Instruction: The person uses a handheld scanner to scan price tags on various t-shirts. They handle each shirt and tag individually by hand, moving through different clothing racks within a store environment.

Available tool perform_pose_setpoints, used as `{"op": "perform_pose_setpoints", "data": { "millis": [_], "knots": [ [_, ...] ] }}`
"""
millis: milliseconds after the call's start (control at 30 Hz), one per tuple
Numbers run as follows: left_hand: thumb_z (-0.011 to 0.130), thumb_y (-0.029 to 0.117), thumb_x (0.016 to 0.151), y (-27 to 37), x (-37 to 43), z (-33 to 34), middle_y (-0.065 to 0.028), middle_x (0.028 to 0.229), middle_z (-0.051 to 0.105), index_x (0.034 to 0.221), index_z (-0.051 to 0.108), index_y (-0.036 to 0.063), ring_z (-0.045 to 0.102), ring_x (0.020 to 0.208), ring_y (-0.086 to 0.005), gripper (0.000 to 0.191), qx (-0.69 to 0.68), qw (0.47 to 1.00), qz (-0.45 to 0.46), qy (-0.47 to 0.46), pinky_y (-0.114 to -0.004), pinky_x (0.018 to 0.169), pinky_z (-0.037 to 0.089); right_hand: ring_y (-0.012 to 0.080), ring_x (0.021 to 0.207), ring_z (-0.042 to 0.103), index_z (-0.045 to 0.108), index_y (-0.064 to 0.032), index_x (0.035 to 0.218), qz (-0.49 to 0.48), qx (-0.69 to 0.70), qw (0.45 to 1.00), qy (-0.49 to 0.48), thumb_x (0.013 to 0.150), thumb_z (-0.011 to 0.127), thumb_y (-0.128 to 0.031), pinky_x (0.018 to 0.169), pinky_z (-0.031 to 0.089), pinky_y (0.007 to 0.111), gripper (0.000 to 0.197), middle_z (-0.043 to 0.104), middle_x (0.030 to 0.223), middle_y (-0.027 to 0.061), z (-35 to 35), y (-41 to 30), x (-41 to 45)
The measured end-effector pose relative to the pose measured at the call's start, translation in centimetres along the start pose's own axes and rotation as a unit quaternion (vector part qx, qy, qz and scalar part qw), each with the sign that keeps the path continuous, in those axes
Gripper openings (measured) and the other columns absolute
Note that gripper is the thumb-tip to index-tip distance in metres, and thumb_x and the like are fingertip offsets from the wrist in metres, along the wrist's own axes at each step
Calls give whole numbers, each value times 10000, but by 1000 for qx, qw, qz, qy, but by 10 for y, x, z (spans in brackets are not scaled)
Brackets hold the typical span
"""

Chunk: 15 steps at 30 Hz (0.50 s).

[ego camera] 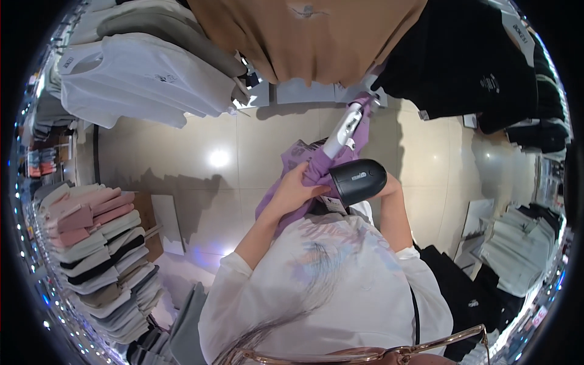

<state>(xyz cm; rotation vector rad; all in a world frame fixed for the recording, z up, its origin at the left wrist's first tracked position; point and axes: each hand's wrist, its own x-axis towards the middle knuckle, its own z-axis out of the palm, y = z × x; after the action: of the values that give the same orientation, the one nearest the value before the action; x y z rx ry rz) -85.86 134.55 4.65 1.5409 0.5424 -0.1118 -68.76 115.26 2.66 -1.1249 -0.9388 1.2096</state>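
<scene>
A purple garment [285, 207] with dark print is bunched in front of my white printed top. My left hand [294, 189] grips its folds, thumb and fingers closed on the cloth. A black rounded device [358, 180] lies over the garment, just right of that hand. Behind the device is my right hand [388, 186], mostly hidden, so its hold cannot be made out. Beyond, a glossy white curved piece [340, 132] rests along the purple cloth, which reaches up towards the rack. A white tag [333, 204] shows below the device.
Ahead hang a brown garment [315, 41], a white shirt [137, 82] and a black garment [461, 59]. Folded clothes [105, 255] are stacked at left; pale garments [520, 246] stand at right. Tiled floor [210, 132] lies between. Glasses [438, 340] cross the bottom edge.
</scene>
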Motion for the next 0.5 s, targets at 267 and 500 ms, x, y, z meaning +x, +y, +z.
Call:
{"op": "perform_pose_setpoints", "data": {
  "millis": [267, 500],
  "knots": [
    [690, 126, 706, -15, -6, -40, -116, 975, 596, 1066, 509, -49, 563, 881, -164, 440, -60, 983, -14, 175, -270, 797, 433, 157, 942, 546, 538, 20, 1074, 149, -85, 961, 216, 533, 759, -162, 847, 419, 304, 611, 607, 1017, 87, 65, -51, -41],
    [705, 184, 693, -38, -2, -89, -135, 909, 599, 985, 524, -67, 560, 807, -188, 426, -101, 944, -22, 313, -291, 746, 435, 208, 811, 574, 552, 1, 1004, 163, -206, 930, 257, 548, 703, -85, 746, 436, 288, 489, 596, 896, 98, 107, -56, -29]
  ]
}}
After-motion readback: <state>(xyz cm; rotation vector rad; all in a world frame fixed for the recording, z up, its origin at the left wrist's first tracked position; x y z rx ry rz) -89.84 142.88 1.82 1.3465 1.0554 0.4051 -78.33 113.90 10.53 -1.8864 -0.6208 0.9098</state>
